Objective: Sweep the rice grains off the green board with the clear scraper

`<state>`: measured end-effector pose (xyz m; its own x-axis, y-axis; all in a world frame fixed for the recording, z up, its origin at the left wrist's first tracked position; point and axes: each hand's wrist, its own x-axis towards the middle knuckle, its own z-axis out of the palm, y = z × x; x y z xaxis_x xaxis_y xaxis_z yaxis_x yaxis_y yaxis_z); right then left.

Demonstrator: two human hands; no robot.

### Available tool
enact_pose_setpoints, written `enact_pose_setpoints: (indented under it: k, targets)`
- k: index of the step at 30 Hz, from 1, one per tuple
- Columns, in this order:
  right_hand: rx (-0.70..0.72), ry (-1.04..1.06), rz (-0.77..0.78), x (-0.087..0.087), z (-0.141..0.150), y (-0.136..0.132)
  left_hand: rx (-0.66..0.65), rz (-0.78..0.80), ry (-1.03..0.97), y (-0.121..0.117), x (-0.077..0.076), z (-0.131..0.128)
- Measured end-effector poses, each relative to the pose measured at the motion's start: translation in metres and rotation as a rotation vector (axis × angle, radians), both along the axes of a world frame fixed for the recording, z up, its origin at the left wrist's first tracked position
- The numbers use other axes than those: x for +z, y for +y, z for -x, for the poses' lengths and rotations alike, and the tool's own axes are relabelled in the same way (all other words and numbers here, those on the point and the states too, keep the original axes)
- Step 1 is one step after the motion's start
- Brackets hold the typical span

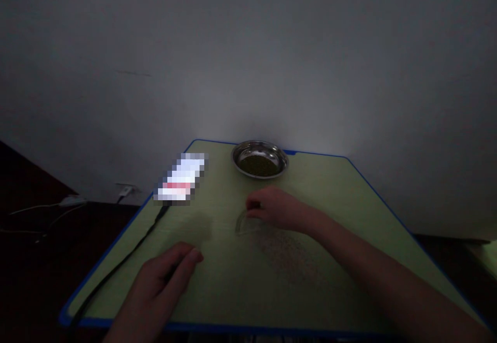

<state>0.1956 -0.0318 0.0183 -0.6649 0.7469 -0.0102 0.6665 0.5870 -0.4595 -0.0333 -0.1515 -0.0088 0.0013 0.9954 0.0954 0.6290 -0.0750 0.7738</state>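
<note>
My right hand (277, 208) is over the middle of the table, its fingers pinched together and pointing left. What they hold, if anything, is too dark to make out. A pale, curved, see-through strip (240, 222) shows just below its fingertips; I cannot tell whether the hand touches it. Under the right forearm lies a speckled patch (289, 255), perhaps loose grains or a print. My left hand (163, 281) rests near the front left, closed, thumb against the forefinger. Beyond my right hand stands a shiny metal bowl (260, 176) with small dark green grains (259, 165) in its bottom.
The pale green table (318, 177) has a blue edge and stands against a grey wall (248, 63). A lit phone (181, 177) lies at the left edge, with a black cable (128, 257) running to the front. White cables (72, 202) lie on the dark floor at left.
</note>
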Motion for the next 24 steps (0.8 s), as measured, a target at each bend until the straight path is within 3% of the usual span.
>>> enact_pose_setpoints:
  k: [6, 10, 15, 20, 24]
  targets:
    - [0.012, 0.033, 0.07, 0.012, -0.023, -0.013, -0.025, -0.004, 0.019, 0.001, -0.001, 0.001]
    - [-0.234, 0.037, 0.074, 0.013, -0.065, -0.007, -0.024, -0.009, 0.009, 0.001, 0.002, 0.001]
    - [-0.444, -0.004, 0.007, -0.002, -0.109, 0.006, -0.021, -0.007, 0.003, 0.001, 0.0, 0.001]
    - [-0.416, -0.02, 0.024, -0.013, -0.091, -0.011, -0.013, 0.004, 0.012, 0.002, -0.001, 0.0]
    - [-0.31, -0.009, 0.058, -0.005, -0.064, -0.034, 0.006, 0.034, 0.005, 0.004, 0.001, 0.001]
